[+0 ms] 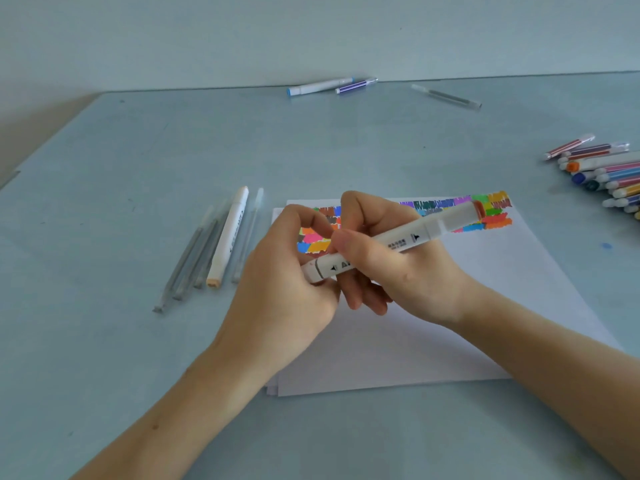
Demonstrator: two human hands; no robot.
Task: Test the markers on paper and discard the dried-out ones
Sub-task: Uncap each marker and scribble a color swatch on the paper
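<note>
Bare table lay open along the near edge and between the forearms, which converged over a stack of paper whose near edge sat back from the table's. Above it the left hand curled round the lower cap end of a white marker, while the right hand gripped its barrel, brown cap tilted up-right over the coloured scribbles. Left lay a row of pens, right a heap of markers, and three pens well apart by the far wall.
</note>
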